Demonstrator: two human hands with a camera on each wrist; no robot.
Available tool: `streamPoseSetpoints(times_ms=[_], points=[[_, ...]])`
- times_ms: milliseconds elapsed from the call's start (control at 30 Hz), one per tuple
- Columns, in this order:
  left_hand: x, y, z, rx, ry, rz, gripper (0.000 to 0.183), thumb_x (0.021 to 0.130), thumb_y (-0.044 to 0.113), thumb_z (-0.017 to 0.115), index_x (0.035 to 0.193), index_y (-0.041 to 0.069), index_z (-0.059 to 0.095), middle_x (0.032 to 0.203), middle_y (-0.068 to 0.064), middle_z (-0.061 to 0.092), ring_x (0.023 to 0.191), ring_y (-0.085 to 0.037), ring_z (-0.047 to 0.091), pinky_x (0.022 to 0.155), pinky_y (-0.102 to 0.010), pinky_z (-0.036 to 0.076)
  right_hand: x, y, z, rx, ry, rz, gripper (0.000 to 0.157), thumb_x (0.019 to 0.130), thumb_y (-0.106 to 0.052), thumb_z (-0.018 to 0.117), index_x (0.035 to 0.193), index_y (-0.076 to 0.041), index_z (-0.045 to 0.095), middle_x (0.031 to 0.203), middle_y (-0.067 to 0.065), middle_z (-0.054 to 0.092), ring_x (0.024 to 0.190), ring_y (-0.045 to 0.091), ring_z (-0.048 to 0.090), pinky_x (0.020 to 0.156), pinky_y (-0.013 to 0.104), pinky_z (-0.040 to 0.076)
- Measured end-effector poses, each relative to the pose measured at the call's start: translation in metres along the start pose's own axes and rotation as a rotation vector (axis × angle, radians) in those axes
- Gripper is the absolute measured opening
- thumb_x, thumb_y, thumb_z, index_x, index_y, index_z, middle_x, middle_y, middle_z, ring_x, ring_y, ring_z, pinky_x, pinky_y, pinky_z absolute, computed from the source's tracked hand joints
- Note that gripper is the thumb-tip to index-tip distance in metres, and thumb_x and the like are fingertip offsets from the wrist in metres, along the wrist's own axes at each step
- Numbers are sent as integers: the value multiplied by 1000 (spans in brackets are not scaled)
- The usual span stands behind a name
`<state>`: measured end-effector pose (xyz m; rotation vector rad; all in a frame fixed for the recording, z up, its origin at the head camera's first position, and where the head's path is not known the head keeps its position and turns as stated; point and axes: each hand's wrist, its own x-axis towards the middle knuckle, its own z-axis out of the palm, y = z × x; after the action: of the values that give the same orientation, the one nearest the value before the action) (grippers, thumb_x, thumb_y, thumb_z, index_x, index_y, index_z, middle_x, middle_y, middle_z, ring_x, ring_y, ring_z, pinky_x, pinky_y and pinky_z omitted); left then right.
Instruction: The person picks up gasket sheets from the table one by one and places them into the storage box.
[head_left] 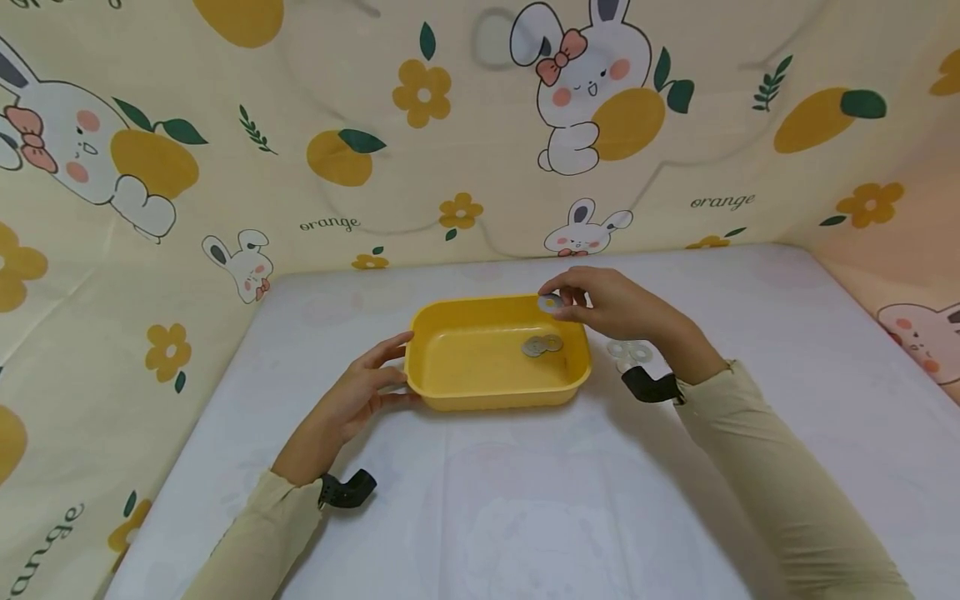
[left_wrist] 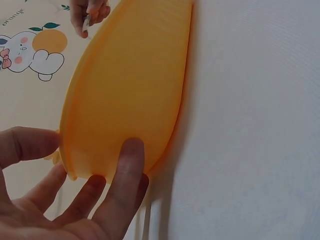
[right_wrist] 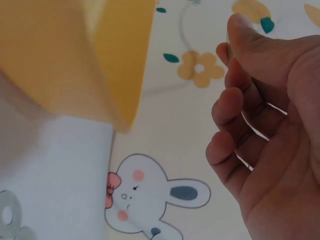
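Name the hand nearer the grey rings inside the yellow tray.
Right. The right hand is beyond and right of the rings; the left hand holds the left end of the tray.

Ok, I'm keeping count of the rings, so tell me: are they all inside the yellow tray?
No, the right hand holds one ring, and other rings lie on the table beside the tray.

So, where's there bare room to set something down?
The white cloth surface is bare in front of the yellow rectangular plastic tray, between the beige sleeves. The tray's left half inside is bare. Crowded: the tray's right end, with flat metallic-grey rings inside and another ring pinched by the right fingers; pale round rings lie just right of the tray.
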<state>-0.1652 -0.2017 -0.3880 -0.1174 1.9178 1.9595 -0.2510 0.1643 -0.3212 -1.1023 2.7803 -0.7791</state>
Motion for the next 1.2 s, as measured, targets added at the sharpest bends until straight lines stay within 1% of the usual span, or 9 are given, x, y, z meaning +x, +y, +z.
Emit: streamPoseSetpoints(times_ms=[100,233,367,567,733,900,1033,1200], points=[[1,0,0,1,6,-3,67,94,2,51,156,24,34,158,-7,29,122,-32,54,98,-41,56,7,-3,-1,-11,-7,-27,30,94,-17,68,124,-12,66,91,-1,58,82,14,52,70,27,45],[1,0,1,-2,11,-6,67,94,2,50,155,24,34,157,-7,29,123,-33,54,98,-42,56,19,-5,2,10,-51,-45,28,96,-15,66,123,-9,67,88,1,58,80,16,52,71,28,46],[0,0,0,-9,8,-4,67,94,1,51,155,24,35,157,-7,29,123,-33,53,98,-42,56,31,-7,9,28,-93,-29,28,95,-17,66,122,-9,68,87,2,57,79,17,50,71,29,44],[2,-2,-2,-17,8,3,67,94,0,51,155,23,35,157,-7,29,122,-33,54,97,-41,57,46,-11,20,17,-125,-8,30,96,-22,67,123,-11,68,91,2,60,79,17,49,72,30,42],[2,-2,-2,-17,2,8,66,94,0,51,155,22,35,157,-8,30,120,-30,56,96,-41,57,51,-14,23,4,-140,-2,32,96,-26,66,124,-12,68,91,2,63,77,17,50,71,29,42],[2,-1,-1,-16,3,9,67,94,0,52,155,22,36,157,-8,30,118,-28,57,95,-40,58,53,-15,23,-23,-151,23,32,95,-28,67,123,-13,68,91,1,64,78,16,52,72,29,43],[2,-1,0,-13,9,4,67,94,0,52,154,22,36,156,-7,31,119,-29,55,95,-40,58,55,-15,24,-41,-191,64,35,96,-29,66,126,-11,67,96,3,67,84,19,54,77,32,45],[1,0,0,-10,8,4,67,94,0,52,155,22,35,157,-7,30,122,-30,54,97,-41,57,55,-13,26,-82,-272,111,43,99,-26,62,136,-5,60,112,9,71,98,23,62,93,39,52]])
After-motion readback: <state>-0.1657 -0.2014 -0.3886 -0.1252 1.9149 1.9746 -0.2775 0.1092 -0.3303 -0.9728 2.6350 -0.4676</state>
